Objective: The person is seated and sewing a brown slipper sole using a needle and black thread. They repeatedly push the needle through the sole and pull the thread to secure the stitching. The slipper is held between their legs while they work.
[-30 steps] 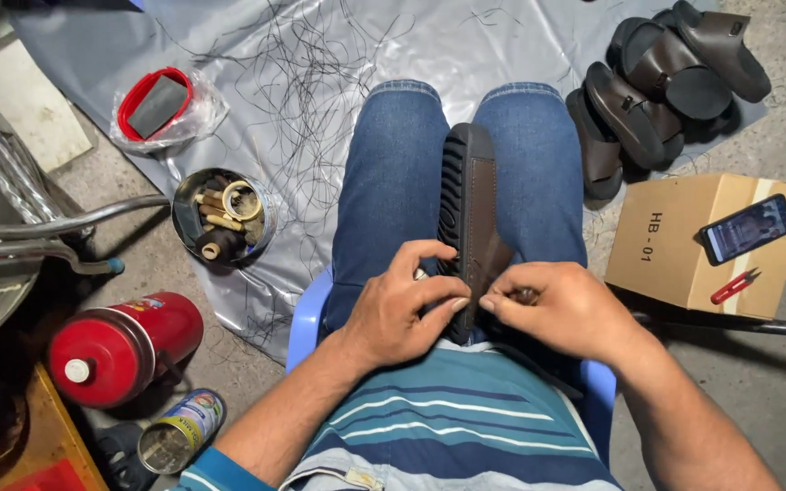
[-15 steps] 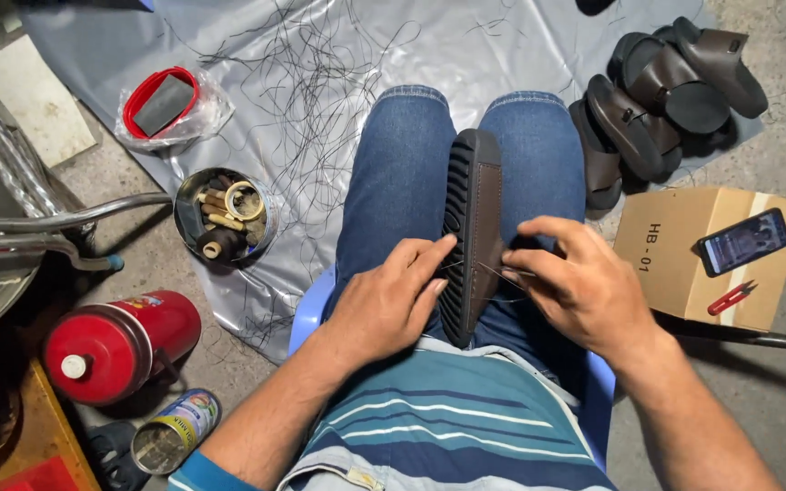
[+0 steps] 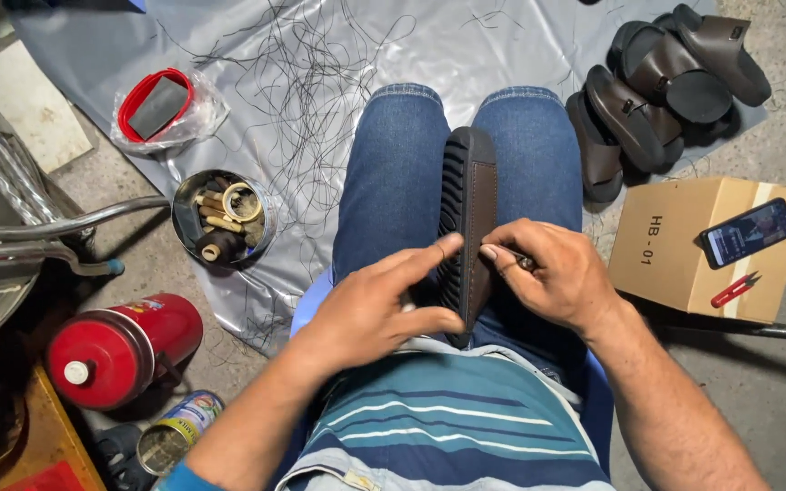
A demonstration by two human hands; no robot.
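A dark sandal [image 3: 468,186] stands on its edge between my knees, its ribbed black sole facing left and its brown side facing right. My left hand [image 3: 379,305] presses flat against the sole side near its lower end, fingers stretched along it. My right hand [image 3: 552,273] sits against the brown side, thumb and forefinger pinched on a small metal tool [image 3: 524,264] at the sandal's edge. Both hands grip the same sandal over my blue jeans.
Several dark sandals [image 3: 661,82] lie piled at upper right on a grey plastic sheet [image 3: 320,55] strewn with black threads. A cardboard box [image 3: 702,250] carries a phone [image 3: 747,233] and red clippers. Left: tin of spools [image 3: 223,218], red flask [image 3: 120,345], a can [image 3: 177,432], metal pipes.
The sandal has turned and risen more upright between my knees. My left hand has flattened along the sole; my right hand has shifted up its brown side.
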